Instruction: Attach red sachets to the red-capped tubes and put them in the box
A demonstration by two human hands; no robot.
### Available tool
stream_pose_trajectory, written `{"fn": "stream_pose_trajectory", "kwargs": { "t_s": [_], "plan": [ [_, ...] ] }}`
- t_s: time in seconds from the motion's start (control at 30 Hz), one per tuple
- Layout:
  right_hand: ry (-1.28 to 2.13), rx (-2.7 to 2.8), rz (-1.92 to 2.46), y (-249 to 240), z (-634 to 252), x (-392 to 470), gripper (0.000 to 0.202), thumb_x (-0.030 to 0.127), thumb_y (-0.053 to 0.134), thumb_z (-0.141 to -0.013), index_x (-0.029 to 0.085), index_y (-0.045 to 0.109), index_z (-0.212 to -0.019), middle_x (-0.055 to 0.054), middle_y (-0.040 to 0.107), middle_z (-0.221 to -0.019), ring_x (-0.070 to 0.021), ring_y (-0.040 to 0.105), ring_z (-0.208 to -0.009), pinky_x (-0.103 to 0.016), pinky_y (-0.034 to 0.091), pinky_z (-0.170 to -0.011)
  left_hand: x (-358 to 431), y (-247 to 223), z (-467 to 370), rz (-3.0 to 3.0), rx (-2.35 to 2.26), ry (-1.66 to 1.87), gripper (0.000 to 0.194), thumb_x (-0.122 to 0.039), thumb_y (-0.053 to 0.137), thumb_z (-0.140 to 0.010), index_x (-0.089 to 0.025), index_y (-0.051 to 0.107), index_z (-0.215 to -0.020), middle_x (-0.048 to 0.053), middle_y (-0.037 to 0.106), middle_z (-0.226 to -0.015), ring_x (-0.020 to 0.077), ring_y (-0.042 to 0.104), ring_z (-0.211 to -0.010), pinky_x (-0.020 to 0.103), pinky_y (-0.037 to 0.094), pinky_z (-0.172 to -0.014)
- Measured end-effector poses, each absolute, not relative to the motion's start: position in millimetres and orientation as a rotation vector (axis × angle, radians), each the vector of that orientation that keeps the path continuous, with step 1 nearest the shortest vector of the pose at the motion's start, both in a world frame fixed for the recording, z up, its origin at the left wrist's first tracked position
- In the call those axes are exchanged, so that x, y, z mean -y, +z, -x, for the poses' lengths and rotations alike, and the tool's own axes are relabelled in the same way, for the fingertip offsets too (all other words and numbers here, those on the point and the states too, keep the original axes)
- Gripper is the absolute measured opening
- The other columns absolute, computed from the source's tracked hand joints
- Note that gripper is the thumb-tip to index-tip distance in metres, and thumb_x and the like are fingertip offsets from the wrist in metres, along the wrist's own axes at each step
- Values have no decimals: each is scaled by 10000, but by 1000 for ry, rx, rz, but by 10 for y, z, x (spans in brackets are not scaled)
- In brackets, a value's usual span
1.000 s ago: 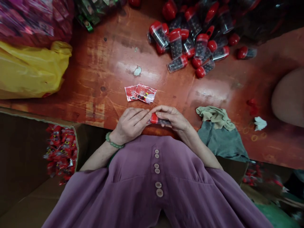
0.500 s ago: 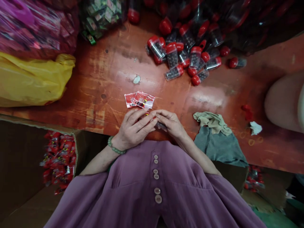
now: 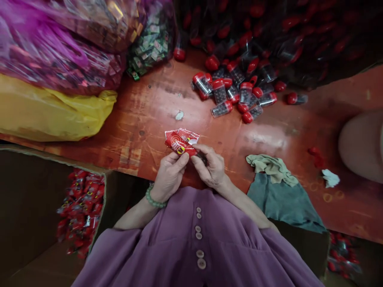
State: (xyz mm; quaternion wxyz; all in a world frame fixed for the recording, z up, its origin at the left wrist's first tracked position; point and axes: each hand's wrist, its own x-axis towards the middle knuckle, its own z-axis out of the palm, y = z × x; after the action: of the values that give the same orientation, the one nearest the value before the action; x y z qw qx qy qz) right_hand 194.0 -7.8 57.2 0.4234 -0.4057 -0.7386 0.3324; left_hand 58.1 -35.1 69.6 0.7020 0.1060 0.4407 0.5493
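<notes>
My left hand [image 3: 172, 175], with a green bead bracelet at the wrist, pinches a glossy red packet [image 3: 176, 140] between thumb and fingers. The packet has a printed swirl and a yellow spot. Opposite it, my right hand [image 3: 212, 166] is closed at the packet's right end, around a small clear bottle [image 3: 202, 157] with dark contents. Fingers cover most of this bottle, and I cannot tell whether its end is inside the packet. Just behind, partly covered, more red packets [image 3: 191, 133] lie on the table.
Clear bottles with red caps and dark beads [image 3: 220, 93] are heaped on the wooden table [image 3: 143, 119]. Stuffed bags, one yellow [image 3: 60, 115], stand at left. A cloth [image 3: 281, 195] and a pale bucket [image 3: 363, 143] are at right. A carton [image 3: 106, 199] below holds filled red packets [image 3: 85, 203].
My left fingers, earlier spread over the packet, have drawn back to pinch its near edge, so its print shows. My right hand stays at its right end. The camera view has shifted.
</notes>
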Motion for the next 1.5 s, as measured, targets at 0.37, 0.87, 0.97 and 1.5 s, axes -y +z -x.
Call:
{"fn": "stream_pose_trajectory", "kwargs": {
  "t_s": [0.37,0.87,0.97,1.5],
  "plan": [
    [972,1948,1048,553,-2150,110,365,265,497,-1003,233,509,-1367,-85,696,-1241,-174,704,-1039,-306,589,-885,167,511,-594,-321,-1053,1357,310,-418,922,-585,-202,780,-757,6,769,-781,128,687,-721,280,546,-809],
    [836,1978,954,457,-2065,83,416,222,547,-986,244,476,-1396,-91,683,-1287,-177,670,-1176,-309,573,-982,130,460,-581,-246,-974,1333,352,-508,901,-592,-210,765,-721,6,759,-752,158,714,-792,310,560,-869],
    [861,1907,1021,394,-2012,117,385,265,530,-993,259,480,-1375,-81,684,-1262,-179,684,-1130,-314,583,-943,129,452,-647,-210,-984,1367,347,-486,906,-596,-201,758,-730,-3,760,-773,136,709,-787,286,556,-867],
    [1086,1719,1157,293,-1847,118,270,402,537,-973,236,519,-1186,-38,677,-993,-132,648,-764,-285,553,-711,73,478,-495,-368,-1145,1433,411,-521,907,-561,-183,733,-718,10,745,-704,164,705,-714,318,562,-786]
  ]
}}
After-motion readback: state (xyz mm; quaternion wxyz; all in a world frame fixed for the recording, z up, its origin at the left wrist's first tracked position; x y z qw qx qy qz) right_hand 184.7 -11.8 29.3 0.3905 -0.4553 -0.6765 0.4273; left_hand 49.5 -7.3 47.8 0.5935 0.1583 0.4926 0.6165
